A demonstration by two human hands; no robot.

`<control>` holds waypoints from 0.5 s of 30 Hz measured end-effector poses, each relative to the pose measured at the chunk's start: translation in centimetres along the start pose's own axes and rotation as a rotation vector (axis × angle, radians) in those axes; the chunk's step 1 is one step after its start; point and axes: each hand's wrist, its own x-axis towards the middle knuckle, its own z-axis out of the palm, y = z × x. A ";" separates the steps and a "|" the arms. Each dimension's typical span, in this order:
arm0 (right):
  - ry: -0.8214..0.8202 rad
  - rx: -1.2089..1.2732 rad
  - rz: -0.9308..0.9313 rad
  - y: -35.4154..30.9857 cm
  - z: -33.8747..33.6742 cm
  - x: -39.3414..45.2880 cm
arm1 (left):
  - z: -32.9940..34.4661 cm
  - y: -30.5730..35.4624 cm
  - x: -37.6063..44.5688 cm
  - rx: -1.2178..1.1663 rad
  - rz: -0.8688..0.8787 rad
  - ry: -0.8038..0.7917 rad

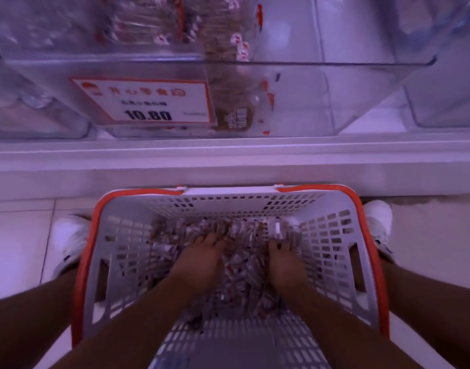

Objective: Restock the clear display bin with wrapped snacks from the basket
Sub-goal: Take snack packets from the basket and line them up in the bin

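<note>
Grey lattice basket (332,235), seemingly orange-rimmed

A purple-violet cast is tinting the whole head view, and the light is looking dim and even, probably coming from overhead, though no lamp is showing. Soft glare is spreading across the front wall of the clear display bin (335,97) and washing out the white shelf edge (228,155). The price tag (146,102) is reading "10.80", yet its smaller print is smearing. The wrapped snacks (241,267) in the basket (255,193) are blurring into streaks around both hands. The forearms are sitting in deep shadow at the bottom. Wide-angle distortion is bowing the shelf line and stretching the corners, where the white shoes (68,235) are looking soft.
</note>
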 end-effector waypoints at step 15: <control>0.391 0.754 -0.389 -3.2 -20.0 -11.3 | -17.5 7.6 -6.4 -1.145 -0.092 0.183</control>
